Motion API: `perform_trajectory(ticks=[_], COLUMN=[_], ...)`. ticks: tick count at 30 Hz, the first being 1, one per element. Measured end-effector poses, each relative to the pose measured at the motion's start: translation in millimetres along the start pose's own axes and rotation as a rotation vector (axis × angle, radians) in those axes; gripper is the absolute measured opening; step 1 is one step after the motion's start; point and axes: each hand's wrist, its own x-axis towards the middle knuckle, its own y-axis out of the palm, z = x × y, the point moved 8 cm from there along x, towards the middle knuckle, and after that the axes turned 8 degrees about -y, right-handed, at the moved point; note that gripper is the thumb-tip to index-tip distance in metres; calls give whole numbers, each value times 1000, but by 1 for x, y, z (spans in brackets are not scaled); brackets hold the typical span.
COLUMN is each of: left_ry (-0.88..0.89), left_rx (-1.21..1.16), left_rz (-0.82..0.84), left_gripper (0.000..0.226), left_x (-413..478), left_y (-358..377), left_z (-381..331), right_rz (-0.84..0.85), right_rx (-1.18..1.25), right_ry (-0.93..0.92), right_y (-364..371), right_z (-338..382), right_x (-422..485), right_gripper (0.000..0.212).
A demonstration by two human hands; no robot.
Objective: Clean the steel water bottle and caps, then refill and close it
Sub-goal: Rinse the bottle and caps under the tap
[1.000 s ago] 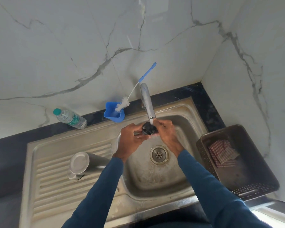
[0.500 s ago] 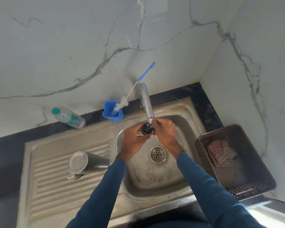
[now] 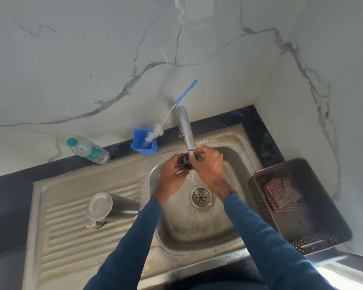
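- Two dark blue sleeves [image 3: 134,237] reach in from the bottom edge over the steel sink [image 3: 197,231].
- On the ribbed drainboard [image 3: 71,237], left of the basin, the steel water bottle [image 3: 117,206] stands apart from both hands, its flat base turned toward the camera.
- Right of the sink, a brown perforated basket [image 3: 323,237] holds a folded checked cloth [image 3: 281,193].
- Above the drain [image 3: 201,197], the left hand [image 3: 172,176] has its fingers curled round a black cap [image 3: 186,161].
- The right hand [image 3: 210,166] closes on the cap from the other side, fingers bent; the exact contact is partly hidden.
- The cap sits right under the spout of the tap [image 3: 187,130], and water [image 3: 191,176] runs down off it.
- Behind the basin, a blue holder [image 3: 144,143] carries a bottle brush [image 3: 155,133] with its handle leaning right.
- Further left, a plastic water bottle [image 3: 88,151] with a green cap stands by the marble wall.
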Motion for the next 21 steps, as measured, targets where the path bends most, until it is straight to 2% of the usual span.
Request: perform_trajectory(ticks=[4, 9, 11, 16, 21], left_ry=[24, 81, 91, 131, 131], left_rx=[9, 98, 114, 93, 50], left_rz=[-34, 3, 19, 8, 11], left_gripper=[43, 41, 44, 48, 49], left_x=[0, -1, -2, -12, -11], left_y=[-2, -1, 1, 4, -4], left_z=[-5, -17, -18, -22, -19], right_rz=[22, 160, 147, 61, 163], right_rx=[34, 153, 200, 115, 143], right_ry=[29, 46, 68, 48, 60], right_y=[1, 13, 12, 7, 14], right_z=[-1, -5, -10, -17, -15], right_x=[2, 3, 2, 4, 2], right_gripper=[7, 19, 20, 15, 20])
